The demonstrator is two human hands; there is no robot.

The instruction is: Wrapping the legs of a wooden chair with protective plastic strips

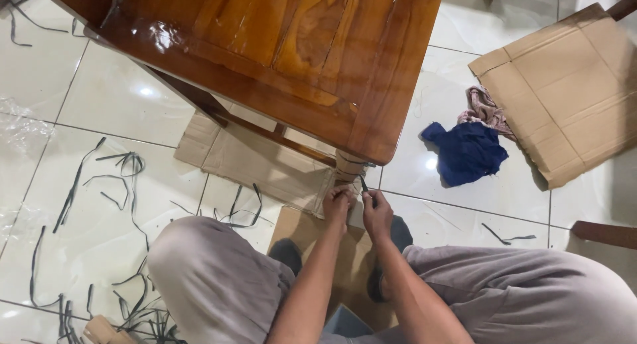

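A glossy brown wooden table (285, 45) stands over me, and its near leg (350, 166) is wrapped in pale cardboard. My left hand (337, 203) presses on the wrapping at the foot of that leg. Right beside it, my right hand (376, 212) pinches a thin dark strap (363, 183) that rises along the leg. Both hands are closed and almost touch. My knees in grey trousers sit left and right of my arms.
Flat cardboard (255, 165) lies under the table, and a larger sheet (570, 92) lies at the right. A blue cloth (468, 151) and a pinkish rag (484, 108) lie between them. Several cut dark strap pieces (119, 178) litter the white tiles at the left.
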